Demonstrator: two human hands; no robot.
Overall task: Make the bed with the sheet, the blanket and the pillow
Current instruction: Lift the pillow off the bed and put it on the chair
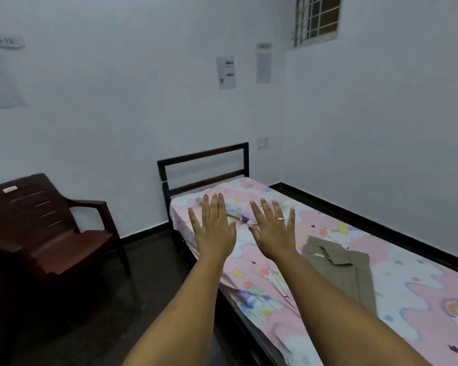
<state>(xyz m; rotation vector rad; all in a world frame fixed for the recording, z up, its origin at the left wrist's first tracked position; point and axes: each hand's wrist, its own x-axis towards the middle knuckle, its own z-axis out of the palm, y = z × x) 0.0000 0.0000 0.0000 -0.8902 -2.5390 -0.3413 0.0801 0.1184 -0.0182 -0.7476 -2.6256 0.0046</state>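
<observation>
Both hands (245, 228) spread, empty, above sheet (397, 276); pillow (238, 204) beyond fingertips.

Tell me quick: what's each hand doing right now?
Left hand: open, fingers spread, holding nothing.
Right hand: open, fingers spread, holding nothing.

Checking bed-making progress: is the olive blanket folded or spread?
Folded: the blanket lies as a compact, layered rectangle on the pink sheet, leaving most of it uncovered.
</observation>
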